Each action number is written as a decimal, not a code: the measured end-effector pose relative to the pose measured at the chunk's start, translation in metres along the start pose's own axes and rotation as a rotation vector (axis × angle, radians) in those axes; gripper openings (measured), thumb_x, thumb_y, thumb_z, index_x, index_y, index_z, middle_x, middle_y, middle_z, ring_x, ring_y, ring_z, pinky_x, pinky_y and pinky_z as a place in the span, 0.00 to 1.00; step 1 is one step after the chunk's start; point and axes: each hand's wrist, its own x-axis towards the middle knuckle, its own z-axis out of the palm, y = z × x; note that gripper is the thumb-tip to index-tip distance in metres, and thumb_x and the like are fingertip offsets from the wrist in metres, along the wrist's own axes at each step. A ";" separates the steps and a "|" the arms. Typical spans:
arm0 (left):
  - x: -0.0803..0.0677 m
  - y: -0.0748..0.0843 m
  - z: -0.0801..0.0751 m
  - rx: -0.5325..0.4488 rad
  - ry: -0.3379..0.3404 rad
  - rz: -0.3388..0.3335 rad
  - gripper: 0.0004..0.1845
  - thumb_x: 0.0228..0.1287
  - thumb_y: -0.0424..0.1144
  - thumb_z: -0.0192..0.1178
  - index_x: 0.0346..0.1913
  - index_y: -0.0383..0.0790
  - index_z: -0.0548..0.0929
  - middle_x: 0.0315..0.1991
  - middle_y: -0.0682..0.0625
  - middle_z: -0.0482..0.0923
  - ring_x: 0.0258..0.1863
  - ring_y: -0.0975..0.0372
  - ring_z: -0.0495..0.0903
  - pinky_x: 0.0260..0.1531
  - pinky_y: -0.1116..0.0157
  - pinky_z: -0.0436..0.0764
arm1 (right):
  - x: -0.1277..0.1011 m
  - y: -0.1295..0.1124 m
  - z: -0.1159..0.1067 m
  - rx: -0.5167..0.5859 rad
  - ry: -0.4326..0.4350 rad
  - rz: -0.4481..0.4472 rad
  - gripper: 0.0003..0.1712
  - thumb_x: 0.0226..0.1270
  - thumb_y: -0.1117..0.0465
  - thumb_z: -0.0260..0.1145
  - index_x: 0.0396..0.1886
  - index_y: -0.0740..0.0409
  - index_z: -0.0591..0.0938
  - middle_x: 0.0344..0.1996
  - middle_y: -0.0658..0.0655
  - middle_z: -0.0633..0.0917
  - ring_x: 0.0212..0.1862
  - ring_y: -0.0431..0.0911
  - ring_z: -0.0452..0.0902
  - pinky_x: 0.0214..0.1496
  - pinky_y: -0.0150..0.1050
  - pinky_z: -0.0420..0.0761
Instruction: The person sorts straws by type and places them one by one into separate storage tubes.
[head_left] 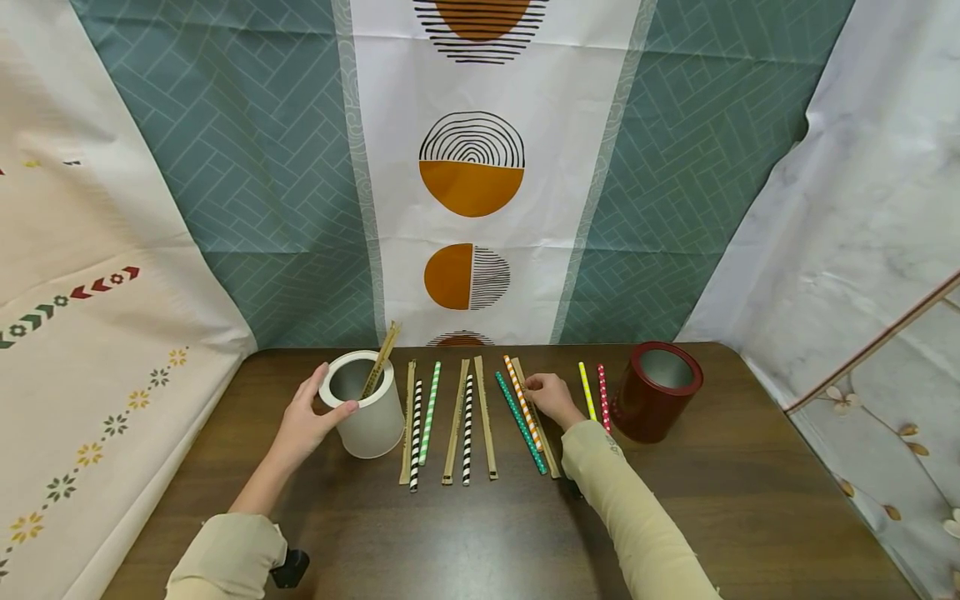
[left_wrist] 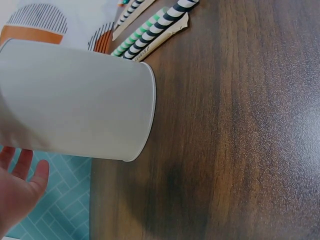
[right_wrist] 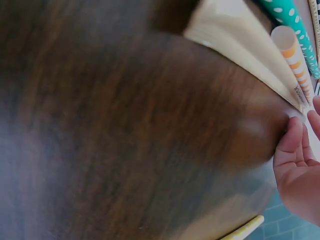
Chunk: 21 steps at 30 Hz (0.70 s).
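My left hand [head_left: 306,417] grips the white canister [head_left: 372,429] at its rim, thumb on the near side and fingers on the left. The canister stands upright, with paper-wrapped straws [head_left: 381,360] leaning in it. In the left wrist view, fingertips [left_wrist: 40,175] show beside the canister wall [left_wrist: 80,100]. My right hand [head_left: 553,397] is at the upper part of another paper-wrapped straw [head_left: 551,462], thumb and fingertips bent around its far end. Beside this straw [right_wrist: 240,40] lie an orange-striped straw [head_left: 522,402] and a teal dotted straw [head_left: 519,421].
A dark red canister [head_left: 645,412] stands at the right, beside a red dotted straw [head_left: 602,392] and a yellow straw [head_left: 586,387]. Between the canisters lie more wrapped straws [head_left: 487,425], black-striped straws [head_left: 467,442] and a green-striped straw [head_left: 430,412] on the brown table [head_left: 420,542].
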 end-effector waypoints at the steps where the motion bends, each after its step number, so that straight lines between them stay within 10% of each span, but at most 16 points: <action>1: 0.000 0.000 0.000 0.003 -0.002 -0.005 0.46 0.52 0.49 0.62 0.69 0.44 0.47 0.67 0.37 0.48 0.65 0.44 0.48 0.56 0.41 0.53 | 0.000 0.001 0.000 -0.018 0.005 -0.006 0.10 0.53 0.63 0.63 0.36 0.62 0.82 0.33 0.59 0.82 0.38 0.51 0.76 0.42 0.45 0.74; 21: 0.000 -0.002 0.000 -0.017 -0.011 -0.016 0.47 0.51 0.50 0.62 0.69 0.45 0.46 0.67 0.38 0.46 0.66 0.44 0.47 0.56 0.40 0.52 | -0.005 -0.001 0.000 -0.193 -0.034 0.039 0.19 0.51 0.58 0.66 0.45 0.57 0.79 0.41 0.59 0.82 0.38 0.52 0.77 0.36 0.44 0.74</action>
